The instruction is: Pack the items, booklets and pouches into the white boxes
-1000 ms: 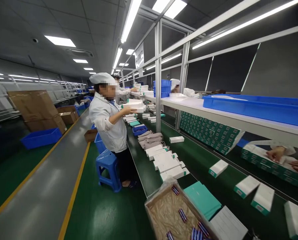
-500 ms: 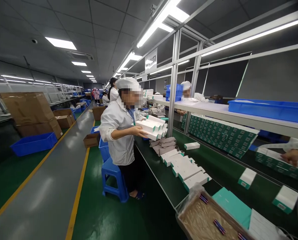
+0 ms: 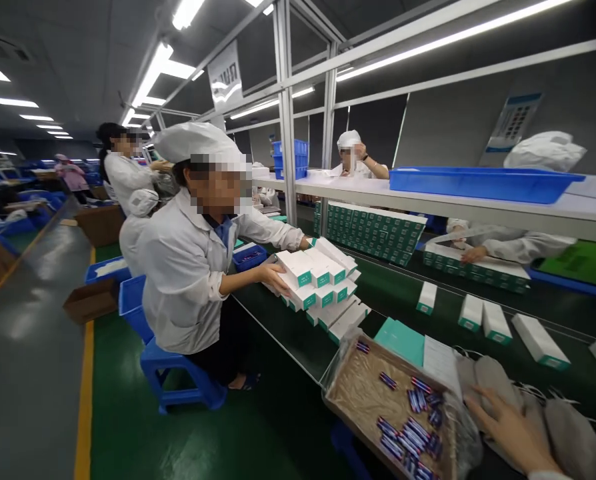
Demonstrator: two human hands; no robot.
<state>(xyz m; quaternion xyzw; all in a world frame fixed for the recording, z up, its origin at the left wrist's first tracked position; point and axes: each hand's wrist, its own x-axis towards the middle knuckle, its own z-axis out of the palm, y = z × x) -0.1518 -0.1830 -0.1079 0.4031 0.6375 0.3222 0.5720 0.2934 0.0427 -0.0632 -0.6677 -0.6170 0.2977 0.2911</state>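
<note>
My left hand (image 3: pixel 513 433) lies at the bottom right, palm down, fingers spread on flat grey pouches (image 3: pixel 483 375) on the green belt (image 3: pixel 403 293). It holds nothing. Just left of it is a cardboard tray (image 3: pixel 331 393) lined with plastic, with several small blue-and-red pieces (image 3: pixel 418 400) inside. My right hand is out of view. A seated co-worker in white (image 3: pixel 188 280) grips a stack of white boxes with teal ends (image 3: pixel 318 273) over the belt.
White boxes (image 3: pixel 471 312) lie spaced along the belt, and teal sheets (image 3: pixel 403 340) sit behind the tray. A shelf above carries a blue bin (image 3: pixel 478 183). Green cartons (image 3: pixel 373 230) line the far side, where another person's arms (image 3: pixel 503 248) work. A blue stool (image 3: pixel 178 380) stands in the aisle.
The view swung right and closer. The co-worker turned from the shelf, sat down and lowered the box stack to the belt. My left hand came into view on the pouches.
</note>
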